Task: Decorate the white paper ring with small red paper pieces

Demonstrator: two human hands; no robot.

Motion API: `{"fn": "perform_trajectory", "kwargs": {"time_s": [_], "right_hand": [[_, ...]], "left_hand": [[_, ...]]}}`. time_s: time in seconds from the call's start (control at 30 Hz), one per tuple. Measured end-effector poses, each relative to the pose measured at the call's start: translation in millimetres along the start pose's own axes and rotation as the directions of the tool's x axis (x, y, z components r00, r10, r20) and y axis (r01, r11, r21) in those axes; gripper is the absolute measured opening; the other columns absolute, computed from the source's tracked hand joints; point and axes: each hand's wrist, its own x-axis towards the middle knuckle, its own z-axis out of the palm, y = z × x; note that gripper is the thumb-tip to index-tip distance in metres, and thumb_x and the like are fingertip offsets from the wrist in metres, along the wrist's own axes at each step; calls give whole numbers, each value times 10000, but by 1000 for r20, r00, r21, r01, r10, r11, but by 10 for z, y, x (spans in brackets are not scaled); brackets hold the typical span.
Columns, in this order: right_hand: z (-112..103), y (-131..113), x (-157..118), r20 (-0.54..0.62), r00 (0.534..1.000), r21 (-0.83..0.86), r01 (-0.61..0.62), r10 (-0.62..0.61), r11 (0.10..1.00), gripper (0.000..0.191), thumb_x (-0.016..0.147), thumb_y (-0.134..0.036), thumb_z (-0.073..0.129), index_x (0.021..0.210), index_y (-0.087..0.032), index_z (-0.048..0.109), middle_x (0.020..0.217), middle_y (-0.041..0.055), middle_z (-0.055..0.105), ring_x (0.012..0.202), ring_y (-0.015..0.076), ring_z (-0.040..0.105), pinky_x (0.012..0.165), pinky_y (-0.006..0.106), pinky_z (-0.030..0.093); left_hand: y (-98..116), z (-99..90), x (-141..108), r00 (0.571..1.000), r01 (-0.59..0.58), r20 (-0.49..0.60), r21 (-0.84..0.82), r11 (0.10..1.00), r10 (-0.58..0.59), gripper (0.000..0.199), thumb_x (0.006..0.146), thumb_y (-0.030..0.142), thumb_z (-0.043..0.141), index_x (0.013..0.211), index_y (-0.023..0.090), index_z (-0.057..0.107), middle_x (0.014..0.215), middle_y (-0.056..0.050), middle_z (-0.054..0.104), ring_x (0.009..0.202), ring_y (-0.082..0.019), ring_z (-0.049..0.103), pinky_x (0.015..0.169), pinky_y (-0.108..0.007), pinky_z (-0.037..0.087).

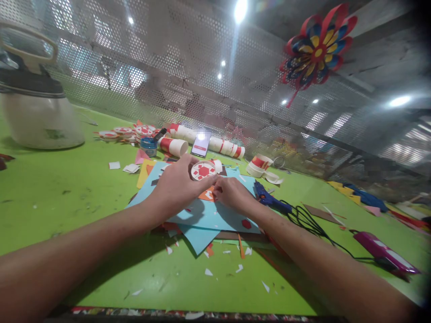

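My left hand [180, 186] is closed around the side of a round white paper-cup base [204, 170] with red patches on its face, a large one in the middle and smaller ones around it. The base is held tilted toward me above light blue paper sheets [215, 217]. Beside its lower right edge, the fingertips of my right hand [234, 193] are pinched together near my left thumb. Whatever they hold is too small or hidden to make out. Under the hands lies a piece of orange paper [206, 194] with cut-outs, and a red hexagon [246, 224] rests on the blue sheet.
A blue glue gun [271, 197] lies right of the papers, its black cable running past a purple power strip [384, 251]. Behind are a phone [201, 143], a blue jar [148, 146], paper cups [173, 146] and similar decorated pieces [144, 130]. A large jug [40, 116] stands left.
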Motion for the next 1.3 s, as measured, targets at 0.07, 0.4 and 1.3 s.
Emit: {"fn": "perform_trajectory", "kwargs": {"time_s": [0.07,0.4,1.3], "right_hand": [[16,9,-11,-20,1000,1,15,-15,1000,214,744,-39,542,644,-156,690,716,73,703,622,158,578,544,261,308],[-242,177,-373,-124,989,129,101,-85,987,162,872,-134,574,839,-136,733,771,61,710,648,136,577,619,247,422],[-256,355,-802,-157,978,390,189,-137,901,149,859,-145,598,761,-176,706,721,15,679,650,125,573,646,271,442]], "left_hand": [[2,-4,-6,1000,-7,7,6,1000,7,428,768,558,620,980,192,557,932,-82,710,778,-242,655,607,-325,447],[17,5,-35,998,-38,51,-3,999,38,457,774,584,614,999,189,577,961,-84,704,844,-259,656,676,-343,473],[-48,216,-229,899,-278,412,269,922,151,381,760,562,619,990,258,621,790,-24,696,677,-249,626,540,-325,390]]}}
